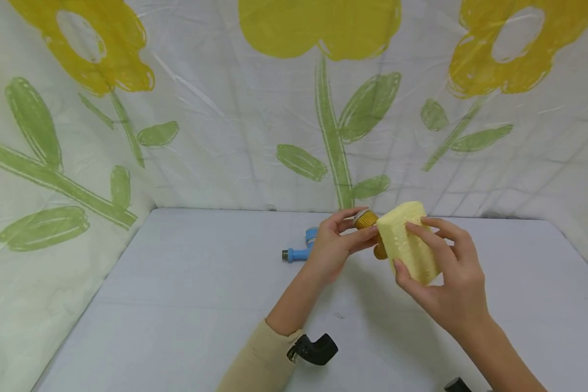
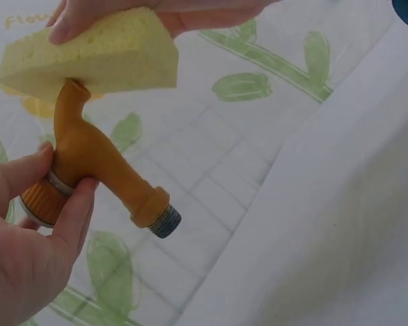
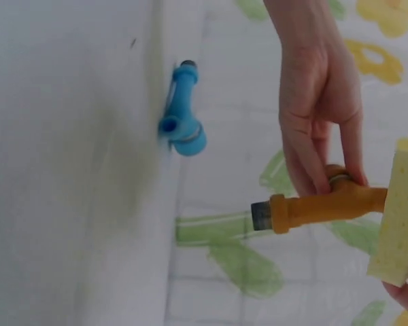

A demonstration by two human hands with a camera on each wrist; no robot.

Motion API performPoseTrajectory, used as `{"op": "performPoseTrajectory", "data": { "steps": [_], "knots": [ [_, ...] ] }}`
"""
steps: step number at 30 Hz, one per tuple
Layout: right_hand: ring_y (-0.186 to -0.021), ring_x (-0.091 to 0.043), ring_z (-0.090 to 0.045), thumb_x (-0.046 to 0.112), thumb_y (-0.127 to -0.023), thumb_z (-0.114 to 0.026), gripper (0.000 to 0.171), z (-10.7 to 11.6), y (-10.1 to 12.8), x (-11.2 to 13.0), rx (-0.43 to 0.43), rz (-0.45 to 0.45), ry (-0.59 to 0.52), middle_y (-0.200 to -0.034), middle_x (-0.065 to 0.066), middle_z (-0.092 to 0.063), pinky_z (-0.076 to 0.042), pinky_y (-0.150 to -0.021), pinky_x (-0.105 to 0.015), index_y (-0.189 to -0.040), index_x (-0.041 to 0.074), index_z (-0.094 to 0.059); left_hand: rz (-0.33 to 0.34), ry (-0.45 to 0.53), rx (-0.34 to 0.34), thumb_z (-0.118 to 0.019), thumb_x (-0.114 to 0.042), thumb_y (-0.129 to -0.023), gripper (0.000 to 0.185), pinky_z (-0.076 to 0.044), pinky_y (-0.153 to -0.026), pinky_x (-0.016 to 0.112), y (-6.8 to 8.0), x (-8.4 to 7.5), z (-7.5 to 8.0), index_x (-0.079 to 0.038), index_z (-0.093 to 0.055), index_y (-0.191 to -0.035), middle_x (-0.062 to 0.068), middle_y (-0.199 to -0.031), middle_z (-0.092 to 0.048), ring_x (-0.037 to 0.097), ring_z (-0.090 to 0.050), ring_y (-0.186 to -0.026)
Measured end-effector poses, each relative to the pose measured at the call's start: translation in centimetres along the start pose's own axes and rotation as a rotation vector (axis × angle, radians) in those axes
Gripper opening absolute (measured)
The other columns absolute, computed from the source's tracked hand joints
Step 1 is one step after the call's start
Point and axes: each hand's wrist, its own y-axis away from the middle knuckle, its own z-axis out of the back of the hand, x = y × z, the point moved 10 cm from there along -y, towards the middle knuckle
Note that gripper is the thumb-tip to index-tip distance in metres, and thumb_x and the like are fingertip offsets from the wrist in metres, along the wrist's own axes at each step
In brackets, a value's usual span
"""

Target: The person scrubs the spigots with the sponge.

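Hands are meeting above the table (image 1: 176,305), both lifted off its pale surface in front of the flowered sheet (image 1: 225,109). Holding the yellow sponge (image 1: 409,242), the right hand (image 1: 451,283) is curling its thumb under one long side and its fingers over the top, so the block is sitting against the palm. One face of the sponge is pressing on the spout of the orange tap (image 2: 98,170), which is sticking out to the left of that hand. Gripping the tap by its ribbed knob end, the left hand (image 1: 330,247) is pinching it between thumb and fingers, while the threaded end (image 2: 164,221) is pointing away from the palm, free in the air. Lying on the table just behind the left hand, a blue tap (image 1: 301,247) is touching neither hand. Nearer the person, a black elbow piece (image 1: 316,350) is resting beside the beige sleeve (image 1: 262,362).
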Motion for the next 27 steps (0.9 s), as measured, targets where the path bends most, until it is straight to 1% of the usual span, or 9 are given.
{"op": "performPoseTrajectory", "data": {
  "steps": [3,6,9,11,14,16,19,23,27],
  "knots": [
    [-0.107,-0.018,-0.059,0.053,-0.098,-0.066,0.066,-0.1,0.1,-0.8,-0.010,-0.053,-0.046,-0.122,-0.030,-0.062,-0.043,-0.087,-0.003,-0.120,-0.009,-0.069,-0.011,0.031,-0.043,-0.071,0.007,-0.097,0.040,-0.064,-0.092,0.040,0.0,0.1,0.2,0.003,-0.063,-0.136,0.013,-0.111,-0.064,0.018,-0.074,-0.088],
    [-0.112,-0.005,-0.054,0.057,-0.098,-0.066,0.077,-0.4,0.3,-1.6,0.023,-0.135,-0.097,-0.135,-0.016,-0.060,-0.046,-0.086,-0.001,-0.132,-0.012,-0.060,-0.023,0.057,-0.084,-0.072,0.009,-0.095,0.038,-0.064,-0.091,0.039,0.0,0.0,0.5,0.002,-0.062,-0.132,0.012,-0.109,-0.061,0.020,-0.074,-0.091],
    [-0.109,-0.002,-0.053,0.055,-0.098,-0.068,0.080,-0.8,0.6,-2.2,0.063,-0.217,-0.171,-0.146,0.001,-0.049,-0.050,-0.085,-0.003,-0.142,-0.010,-0.054,-0.032,0.078,-0.102,-0.073,0.010,-0.095,0.036,-0.064,-0.090,0.038,0.0,-0.1,0.6,0.002,-0.060,-0.128,0.012,-0.107,-0.059,0.022,-0.074,-0.091],
    [-0.110,-0.004,-0.055,0.039,-0.098,-0.074,0.072,-1.0,0.7,-2.3,0.083,-0.244,-0.216,-0.148,0.006,-0.047,-0.052,-0.086,-0.004,-0.146,-0.009,-0.052,-0.036,0.086,-0.104,-0.072,0.010,-0.095,0.034,-0.064,-0.090,0.038,0.0,-0.1,0.6,0.003,-0.059,-0.126,0.011,-0.105,-0.058,0.021,-0.074,-0.090],
    [-0.111,-0.007,-0.056,0.012,-0.093,-0.079,0.065,-1.2,0.9,-2.4,0.095,-0.266,-0.271,-0.148,0.005,-0.047,-0.054,-0.087,-0.007,-0.148,-0.008,-0.051,-0.046,0.096,-0.104,-0.071,0.010,-0.095,0.031,-0.065,-0.088,0.039,0.1,-0.2,0.6,0.004,-0.059,-0.123,0.011,-0.102,-0.059,0.020,-0.074,-0.085],
    [-0.113,-0.008,-0.057,-0.006,-0.086,-0.077,0.069,-1.2,0.9,-2.5,0.097,-0.275,-0.280,-0.147,0.005,-0.047,-0.054,-0.088,-0.008,-0.149,-0.007,-0.049,-0.045,0.103,-0.095,-0.071,0.011,-0.095,0.029,-0.065,-0.087,0.039,0.1,-0.2,0.6,0.003,-0.060,-0.120,0.011,-0.102,-0.059,0.020,-0.074,-0.083],
    [-0.113,-0.009,-0.057,-0.019,-0.082,-0.073,0.075,-1.1,0.9,-3.0,0.101,-0.312,-0.286,-0.146,0.007,-0.046,-0.054,-0.089,-0.008,-0.151,-0.006,-0.048,-0.043,0.112,-0.081,-0.071,0.012,-0.095,0.026,-0.065,-0.086,0.039,0.1,-0.2,0.4,0.002,-0.060,-0.117,0.011,-0.102,-0.060,0.019,-0.074,-0.081],
    [-0.112,-0.008,-0.057,-0.024,-0.083,-0.069,0.080,-1.6,1.4,-3.9,0.134,-0.383,-0.302,-0.147,0.004,-0.047,-0.054,-0.088,-0.008,-0.155,-0.001,-0.046,-0.053,0.109,-0.088,-0.071,0.013,-0.093,0.028,-0.066,-0.085,0.039,0.0,-0.3,0.6,0.003,-0.061,-0.117,0.011,-0.104,-0.059,0.019,-0.074,-0.081],
    [-0.111,-0.010,-0.059,-0.022,-0.086,-0.067,0.079,-2.0,1.6,-4.0,0.159,-0.409,-0.346,-0.149,-0.003,-0.048,-0.055,-0.087,-0.008,-0.157,0.004,-0.046,-0.064,0.085,-0.116,-0.073,0.013,-0.092,0.030,-0.066,-0.084,0.039,0.0,-0.3,1.0,0.004,-0.062,-0.119,0.011,-0.103,-0.059,0.019,-0.074,-0.078]
  ]
}}
